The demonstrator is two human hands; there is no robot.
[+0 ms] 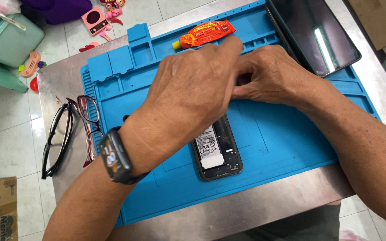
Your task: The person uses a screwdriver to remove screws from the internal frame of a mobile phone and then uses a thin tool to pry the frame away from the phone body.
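**Opened phone on blue mat, both hands over its upper end**

The opened phone point(216, 154) is lying at lower centre of the frame on the blue work mat point(287, 138), its long axis running nearly top to bottom, tilting slightly left at the top, back side up with the battery showing. Its upper end is hiding under the left hand point(188, 93).

The right hand point(271, 76) is curling fingers-in just beside the left; whether either hand is pinching anything cannot be told.

The mat's bare stretch is lying open to the right of the phone. Its lower edge is sitting close to the steel table point(246, 207) edge. Two pairs of glasses point(70, 134) are crowding the left; a red glue tube point(206, 33) and a dark tablet point(313, 33) are lining the top.
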